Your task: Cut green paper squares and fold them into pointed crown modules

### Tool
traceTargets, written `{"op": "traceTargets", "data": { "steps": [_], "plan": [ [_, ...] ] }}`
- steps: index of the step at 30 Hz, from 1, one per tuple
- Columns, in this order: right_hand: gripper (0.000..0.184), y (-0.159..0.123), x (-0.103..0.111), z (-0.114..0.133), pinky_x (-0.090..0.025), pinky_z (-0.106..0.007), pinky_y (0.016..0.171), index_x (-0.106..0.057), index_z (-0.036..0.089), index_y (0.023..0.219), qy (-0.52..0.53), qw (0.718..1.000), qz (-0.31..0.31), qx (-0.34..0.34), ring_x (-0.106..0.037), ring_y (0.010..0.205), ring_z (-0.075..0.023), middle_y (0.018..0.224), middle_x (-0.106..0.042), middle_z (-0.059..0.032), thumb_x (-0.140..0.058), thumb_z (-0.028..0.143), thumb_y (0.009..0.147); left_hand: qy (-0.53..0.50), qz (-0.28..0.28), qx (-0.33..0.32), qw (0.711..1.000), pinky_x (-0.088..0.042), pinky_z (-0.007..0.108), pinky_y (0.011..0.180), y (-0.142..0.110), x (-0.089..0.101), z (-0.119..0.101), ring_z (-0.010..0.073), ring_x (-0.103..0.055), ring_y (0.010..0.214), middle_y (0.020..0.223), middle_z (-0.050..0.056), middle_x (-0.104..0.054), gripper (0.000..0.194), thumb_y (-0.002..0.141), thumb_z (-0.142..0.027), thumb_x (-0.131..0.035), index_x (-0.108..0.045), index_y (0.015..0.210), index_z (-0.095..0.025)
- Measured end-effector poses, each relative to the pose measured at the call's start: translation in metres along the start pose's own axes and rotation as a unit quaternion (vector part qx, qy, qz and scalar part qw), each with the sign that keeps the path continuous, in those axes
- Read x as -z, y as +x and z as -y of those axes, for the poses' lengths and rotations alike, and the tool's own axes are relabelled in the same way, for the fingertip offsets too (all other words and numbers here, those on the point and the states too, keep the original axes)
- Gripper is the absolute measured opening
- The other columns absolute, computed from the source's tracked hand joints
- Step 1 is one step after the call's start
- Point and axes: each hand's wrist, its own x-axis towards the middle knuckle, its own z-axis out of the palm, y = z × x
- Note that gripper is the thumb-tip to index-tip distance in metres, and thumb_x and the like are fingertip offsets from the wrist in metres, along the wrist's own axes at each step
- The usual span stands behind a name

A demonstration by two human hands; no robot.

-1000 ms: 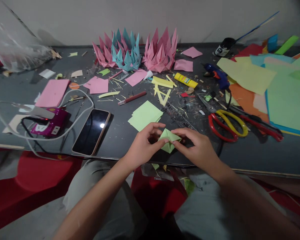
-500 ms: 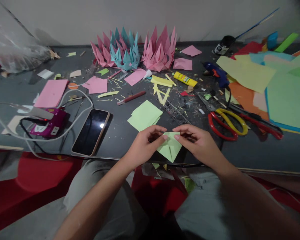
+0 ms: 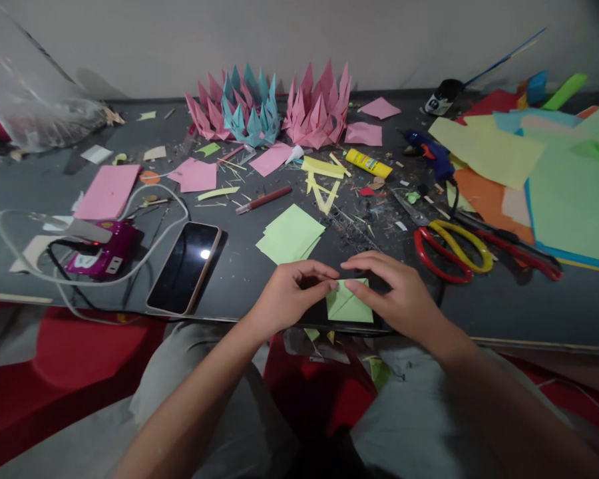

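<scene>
As the left hand (image 3: 298,287) and right hand (image 3: 398,287) pinch a light-green paper square (image 3: 353,310), diagonal folds show. Stacked light-green paper sheets (image 3: 294,231) beyond the grip lie unfolded.

Phone (image 3: 182,269) nr purple pwr adptr (image 3: 118,243); plastic bag (image 3: 50,116) far L.

Dark table (image 3: 509,316) bore scattered paper scraps (image 3: 323,167). Phone (image 3: 184,269) lay near front edge, pale-green sheets (image 3: 293,231) to its right. Scissors (image 3: 433,228) lay farther right, yellow tube (image 3: 369,163) farther back. Folded-paper crowns (image 3: 317,123) stood toward rear.
</scene>
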Motion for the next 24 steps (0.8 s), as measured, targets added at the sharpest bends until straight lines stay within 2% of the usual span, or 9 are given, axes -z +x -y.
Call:
{"op": "traceTargets", "data": {
  "steps": [2, 4, 7, 11, 15, 24],
  "plan": [
    [0.009, 0.001, 0.001, -0.001, -0.048, -0.027, 0.070, -0.062, 0.021, 0.085, 0.019, 0.998, 0.022, -0.060, -0.062, 0.080, -0.0158, 0.086, -0.067, -0.0029, -0.053, 0.023, 0.084, 0.043, -0.024, -0.022, 0.999, -0.047, 0.023, 0.067, -0.001, 0.000, -0.001, 0.0130, -0.063, 0.074, 0.081, 0.003, -0.070, 0.015, 0.078, -0.023, -0.059, -0.066, 0.088, -0.015],
    [0.010, 0.001, 0.000, -0.001, -0.047, -0.025, 0.067, -0.062, 0.021, 0.080, 0.029, 0.996, 0.041, -0.076, -0.062, 0.075, -0.0147, 0.079, -0.067, -0.0005, -0.053, 0.021, 0.083, 0.100, -0.034, -0.042, 0.994, -0.047, 0.023, 0.068, -0.002, 0.000, -0.002, 0.0135, -0.063, 0.076, 0.083, 0.003, -0.070, 0.015, 0.079, -0.023, -0.057, -0.066, 0.089, -0.016],
    [0.009, 0.000, -0.002, 0.001, -0.045, -0.023, 0.066, -0.061, 0.021, 0.079, 0.015, 0.998, 0.039, -0.054, -0.061, 0.073, -0.0138, 0.078, -0.066, 0.0002, -0.053, 0.020, 0.083, 0.176, -0.027, -0.079, 0.981, -0.046, 0.022, 0.066, -0.004, -0.001, -0.003, 0.0130, -0.063, 0.074, 0.081, 0.002, -0.069, 0.013, 0.081, -0.021, -0.054, -0.065, 0.086, -0.017],
    [0.009, -0.003, -0.005, 0.004, -0.044, -0.023, 0.067, -0.059, 0.020, 0.078, -0.027, 0.999, 0.026, 0.007, -0.060, 0.072, -0.0133, 0.076, -0.064, -0.0009, -0.052, 0.016, 0.083, 0.249, -0.015, -0.132, 0.959, -0.045, 0.022, 0.066, -0.005, -0.002, -0.002, 0.0126, -0.061, 0.072, 0.078, 0.001, -0.067, 0.010, 0.080, -0.019, -0.053, -0.063, 0.081, -0.017],
    [0.009, -0.004, -0.007, 0.006, -0.044, -0.025, 0.066, -0.057, 0.020, 0.077, -0.056, 0.997, 0.018, 0.054, -0.060, 0.070, -0.0141, 0.074, -0.064, -0.0017, -0.051, 0.016, 0.083, 0.272, -0.017, -0.127, 0.954, -0.044, 0.023, 0.063, -0.006, -0.005, -0.001, 0.0127, -0.058, 0.069, 0.074, 0.001, -0.064, 0.008, 0.078, -0.019, -0.052, -0.060, 0.079, -0.018],
    [0.011, -0.007, -0.011, 0.009, -0.045, -0.027, 0.066, -0.055, 0.020, 0.074, -0.076, 0.994, -0.002, 0.073, -0.060, 0.068, -0.0151, 0.072, -0.065, -0.0028, -0.052, 0.013, 0.082, 0.262, -0.047, -0.120, 0.956, -0.043, 0.023, 0.060, -0.007, -0.011, -0.003, 0.0127, -0.056, 0.064, 0.067, 0.000, -0.061, 0.006, 0.070, -0.015, -0.052, -0.057, 0.070, -0.018]
  ]
}}
